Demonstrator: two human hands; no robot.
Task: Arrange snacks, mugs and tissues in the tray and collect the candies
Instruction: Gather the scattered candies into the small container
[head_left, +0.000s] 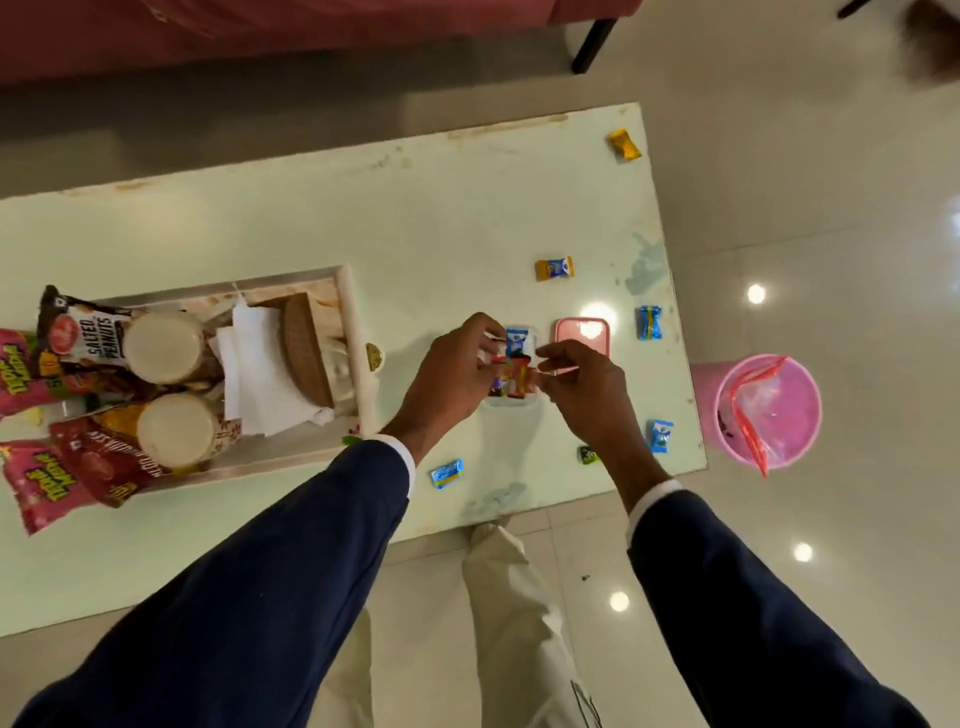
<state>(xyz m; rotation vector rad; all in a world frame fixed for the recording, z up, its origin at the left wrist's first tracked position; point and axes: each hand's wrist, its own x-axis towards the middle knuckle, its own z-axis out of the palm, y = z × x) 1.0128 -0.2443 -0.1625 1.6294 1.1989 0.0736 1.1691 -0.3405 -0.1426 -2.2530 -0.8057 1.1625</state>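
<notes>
Both navy-sleeved arms reached forward over the pale table (415, 218), the left hand (457, 374) and right hand (587, 384) meeting above a small clear container (511, 400), fingers pinching red-wrapped candies (517, 376). The filled tray (353, 312) sat at nine o'clock; loose blue candies (649, 322) lay toward three; a pink bin (769, 410) stood on the floor.

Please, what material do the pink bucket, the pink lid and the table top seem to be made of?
Bucket: likely plastic, smooth, evenly pink, a clear bag inside.
Lid: probably plastic too, glossy, since it reflects a ceiling light, with rounded corners.
Table: pale green, shiny, perhaps glass or a painted board; the coating looks chipped along the far edge, so I cannot say.
</notes>
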